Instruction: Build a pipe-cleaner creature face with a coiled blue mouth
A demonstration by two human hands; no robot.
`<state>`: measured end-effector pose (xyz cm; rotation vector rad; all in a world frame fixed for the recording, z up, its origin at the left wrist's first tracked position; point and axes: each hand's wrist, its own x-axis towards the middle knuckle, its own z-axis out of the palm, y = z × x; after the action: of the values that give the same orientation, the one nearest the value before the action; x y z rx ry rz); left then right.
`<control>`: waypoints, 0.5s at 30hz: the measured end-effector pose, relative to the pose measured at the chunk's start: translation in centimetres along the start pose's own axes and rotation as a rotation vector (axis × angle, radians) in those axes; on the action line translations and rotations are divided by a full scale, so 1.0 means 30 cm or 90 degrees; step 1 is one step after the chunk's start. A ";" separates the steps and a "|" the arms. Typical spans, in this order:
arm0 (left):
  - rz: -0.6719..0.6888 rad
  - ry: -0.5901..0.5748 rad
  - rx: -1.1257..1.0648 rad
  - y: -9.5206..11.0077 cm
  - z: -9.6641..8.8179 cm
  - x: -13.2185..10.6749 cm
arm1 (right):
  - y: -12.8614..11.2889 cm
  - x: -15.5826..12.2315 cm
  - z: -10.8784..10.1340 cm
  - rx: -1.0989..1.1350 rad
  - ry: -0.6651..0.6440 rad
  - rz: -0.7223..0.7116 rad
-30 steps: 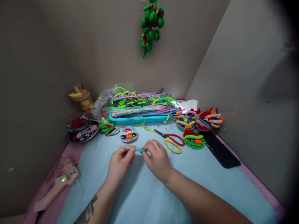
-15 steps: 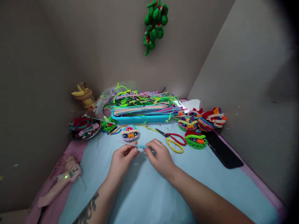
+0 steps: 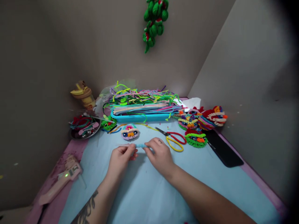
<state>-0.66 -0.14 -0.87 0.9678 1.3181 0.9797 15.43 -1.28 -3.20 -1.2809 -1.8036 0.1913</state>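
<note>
Where my two hands meet above the pale blue worktop (image 3: 144, 193), the holdings stand thus.

Item held: blue coil (image 3: 140, 145), a short length of fuzzy chenille wound tight, just in front of the small owl-like face (image 3: 130, 132). My left hand (image 3: 121, 157) has its grip pinched closed on the coil's left end. My right hand (image 3: 160, 154) has its grip pinched closed on the right end, fingertips only. A pale thin stem runs out leftward from the coil; whether the coil is wound on it I cannot tell.

Handling, as I judge: very light, soft pile over a bendable wire core, not slippery, likely to crush out of shape if squeezed mid-length. Best taken at the ends.

Containers: turquoise tray (image 3: 140, 118) at the back, heaped with straight and tangled pipe cleaners (image 3: 140, 104) of many colours, some spilling over its rim. Round metal dish (image 3: 84, 137), at left, holding red, pink and green offcuts.

Loose on the worktop: scissors (image 3: 174, 140), glue gun (image 3: 63, 183), finished faces (image 3: 201, 124) at right.
</note>
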 end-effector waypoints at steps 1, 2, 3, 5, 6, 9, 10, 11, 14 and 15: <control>0.004 0.003 0.002 0.000 0.001 0.000 | -0.001 -0.001 -0.001 -0.004 0.000 -0.003; 0.008 0.007 0.006 0.000 0.002 -0.001 | -0.002 -0.001 -0.003 -0.008 0.000 -0.005; 0.014 0.012 0.012 0.001 0.004 -0.002 | -0.002 -0.002 -0.005 -0.012 0.000 -0.006; 0.024 0.012 0.017 0.003 0.006 -0.003 | -0.002 -0.004 -0.007 -0.017 -0.002 -0.007; 0.030 0.010 0.014 0.003 0.006 -0.003 | -0.003 -0.004 -0.008 -0.016 -0.003 -0.003; 0.058 -0.006 0.008 0.007 0.006 -0.002 | -0.004 -0.001 -0.012 -0.001 -0.026 0.023; 0.070 -0.012 0.011 0.008 0.005 -0.002 | -0.004 0.002 -0.013 0.010 -0.036 0.032; 0.082 -0.015 0.017 0.011 0.004 -0.002 | -0.005 0.004 -0.015 0.025 -0.045 0.039; 0.123 -0.013 0.056 0.019 0.003 -0.005 | -0.005 0.009 -0.019 0.068 -0.068 0.040; 0.139 -0.011 0.073 0.022 0.002 -0.007 | -0.004 0.010 -0.020 0.077 -0.075 0.037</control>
<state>-0.60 -0.14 -0.17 1.2260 1.2840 1.0669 15.75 -1.30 -2.62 -1.2595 -1.8253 0.4091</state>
